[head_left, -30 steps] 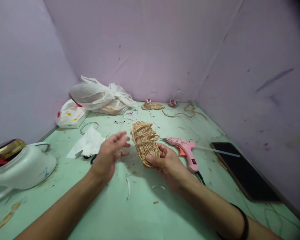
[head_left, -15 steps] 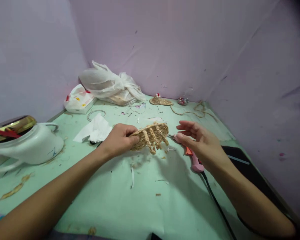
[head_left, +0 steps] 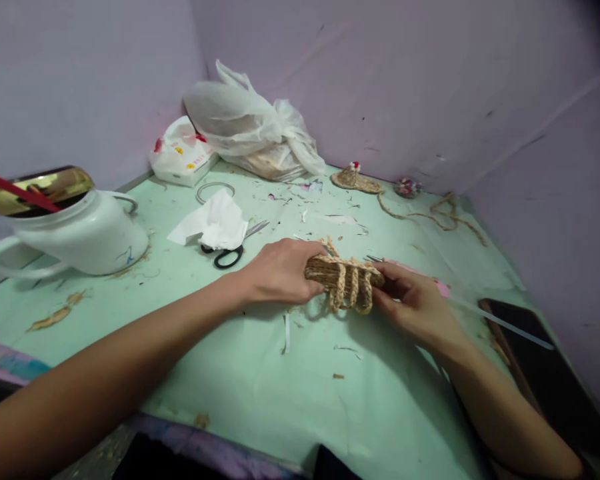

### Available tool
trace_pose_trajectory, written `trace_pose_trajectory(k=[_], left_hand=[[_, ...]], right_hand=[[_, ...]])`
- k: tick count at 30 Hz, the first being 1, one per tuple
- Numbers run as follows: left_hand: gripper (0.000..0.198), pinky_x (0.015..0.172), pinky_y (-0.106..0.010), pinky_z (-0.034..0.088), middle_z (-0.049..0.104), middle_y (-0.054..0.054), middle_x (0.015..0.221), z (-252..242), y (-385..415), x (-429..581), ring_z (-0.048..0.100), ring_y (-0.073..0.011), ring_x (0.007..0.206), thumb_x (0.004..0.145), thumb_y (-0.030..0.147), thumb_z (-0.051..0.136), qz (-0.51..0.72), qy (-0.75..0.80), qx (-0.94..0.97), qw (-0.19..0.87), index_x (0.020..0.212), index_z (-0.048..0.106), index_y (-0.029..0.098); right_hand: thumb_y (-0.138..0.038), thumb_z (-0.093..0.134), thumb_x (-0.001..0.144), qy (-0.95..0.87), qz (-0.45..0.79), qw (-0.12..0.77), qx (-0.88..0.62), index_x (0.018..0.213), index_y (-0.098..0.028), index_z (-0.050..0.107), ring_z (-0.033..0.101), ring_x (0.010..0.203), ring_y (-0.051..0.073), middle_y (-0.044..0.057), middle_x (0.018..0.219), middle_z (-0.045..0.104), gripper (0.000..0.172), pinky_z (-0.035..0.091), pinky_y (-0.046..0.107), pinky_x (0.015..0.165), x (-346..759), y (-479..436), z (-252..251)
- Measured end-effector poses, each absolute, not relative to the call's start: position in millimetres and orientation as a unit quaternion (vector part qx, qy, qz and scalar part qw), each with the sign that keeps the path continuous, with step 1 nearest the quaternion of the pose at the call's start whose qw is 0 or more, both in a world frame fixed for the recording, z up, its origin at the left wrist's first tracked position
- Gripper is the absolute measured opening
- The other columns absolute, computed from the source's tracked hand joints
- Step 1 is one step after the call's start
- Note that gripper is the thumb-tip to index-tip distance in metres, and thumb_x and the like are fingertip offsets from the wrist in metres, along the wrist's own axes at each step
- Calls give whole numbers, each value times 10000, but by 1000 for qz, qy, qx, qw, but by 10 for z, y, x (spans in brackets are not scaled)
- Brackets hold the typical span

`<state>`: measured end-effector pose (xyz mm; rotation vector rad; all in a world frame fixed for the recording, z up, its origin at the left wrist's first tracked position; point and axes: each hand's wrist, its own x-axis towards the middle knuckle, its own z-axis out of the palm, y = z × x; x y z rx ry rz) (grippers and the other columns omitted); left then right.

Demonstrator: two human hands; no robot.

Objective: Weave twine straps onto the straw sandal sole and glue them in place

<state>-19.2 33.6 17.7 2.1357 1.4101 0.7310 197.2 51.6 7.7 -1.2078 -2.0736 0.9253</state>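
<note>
A small woven straw piece (head_left: 347,280), tan with braided loops along its side, is held between both hands just above the table. My left hand (head_left: 285,273) is closed around its left end, fingers behind and thumb in front. At the other end, my right hand (head_left: 420,300) pinches the edge between thumb and fingers. Behind the right hand lies a pink glue gun (head_left: 443,288), mostly hidden; its metal tip shows past the fingers. A translucent glue stick (head_left: 510,327) sticks out to the right.
Black-handled scissors (head_left: 229,258) lie beside crumpled tissue (head_left: 225,223). A white pot (head_left: 87,233) stands left. Behind are a plastic bag (head_left: 260,133), a straw slipper (head_left: 355,179), a beaded ball (head_left: 407,187) and cord (head_left: 445,213). A dark phone (head_left: 540,373) lies right.
My right hand, open and apart before, has closed on the straw piece's right end. The piece has turned so its loops face me. The view has shifted left and down.
</note>
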Motion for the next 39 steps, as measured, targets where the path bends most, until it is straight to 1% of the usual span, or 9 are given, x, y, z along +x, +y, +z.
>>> trace_pose_trajectory(k=[5, 11, 15, 19, 22, 26, 32, 36, 39], left_hand=[[81, 444, -234, 280, 543, 0, 506, 84, 392, -165, 497, -150, 518, 624, 220, 562, 273, 540, 755, 253, 581, 612, 173], [66, 426, -253, 256, 550, -13, 486, 88, 388, -131, 466, -146, 469, 586, 193, 578, 254, 530, 764, 266, 553, 635, 184], [87, 427, -254, 245, 482, 4, 435, 86, 373, -128, 422, -128, 440, 569, 158, 581, 285, 533, 750, 268, 485, 570, 178], [84, 441, -249, 303, 490, 5, 472, 155, 364, -163, 452, -130, 468, 547, 147, 639, 361, 554, 601, 448, 507, 565, 150], [88, 501, -265, 398, 594, -47, 607, 223, 364, -171, 533, -152, 549, 554, 111, 654, 441, 520, 375, 628, 638, 625, 109], [200, 490, -235, 418, 655, -49, 767, 253, 327, -105, 568, -134, 576, 694, 160, 580, 489, 447, 181, 727, 884, 643, 151], [211, 688, -263, 488, 680, -90, 767, 149, 206, 22, 629, -164, 691, 648, 29, 566, 500, 399, 194, 744, 841, 635, 80], [235, 681, -259, 494, 690, -96, 788, 139, 177, 4, 638, -170, 705, 630, 33, 580, 485, 423, 199, 739, 852, 643, 75], [239, 689, -272, 489, 689, -112, 774, 162, 178, -25, 642, -187, 710, 617, 51, 578, 457, 429, 209, 751, 845, 648, 59]], right_hand=[[-232, 609, 700, -766, 351, 293, -452, 936, -199, 609, 618, 740, 201, 45, 836, 656, 238, 502, 318, 679, 2013, 513, 24], [-219, 616, 668, -801, 308, 258, -443, 949, -205, 616, 607, 719, 209, 26, 755, 647, 281, 496, 322, 658, 1943, 460, 54], [-240, 655, 669, -769, 348, 283, -455, 962, -225, 616, 619, 739, 207, 39, 865, 663, 295, 506, 328, 679, 1906, 463, 21], [-288, 663, 715, -656, 458, 396, -451, 1053, -268, 571, 624, 845, 196, 37, 966, 650, 351, 510, 333, 752, 1933, 523, 1], [-297, 653, 731, -556, 515, 476, -447, 985, -284, 588, 632, 764, 156, 7, 904, 642, 262, 503, 346, 793, 1948, 546, 33], [-270, 703, 674, -491, 559, 471, -474, 849, -224, 606, 633, 686, 159, 31, 838, 654, 205, 513, 375, 773, 1857, 454, 72], [-282, 740, 617, -421, 678, 451, -400, 1018, -196, 541, 626, 931, 260, 103, 1019, 642, 456, 476, 460, 858, 1666, 303, 24], [-314, 706, 661, -513, 575, 484, -414, 1172, -238, 465, 492, 1145, 269, 120, 1275, 482, 570, 417, 466, 936, 1786, 359, 11], [-289, 716, 663, -652, 476, 442, -391, 1293, -319, 353, 338, 1269, 256, 67, 1426, 298, 727, 361, 455, 992, 1917, 390, 71]])
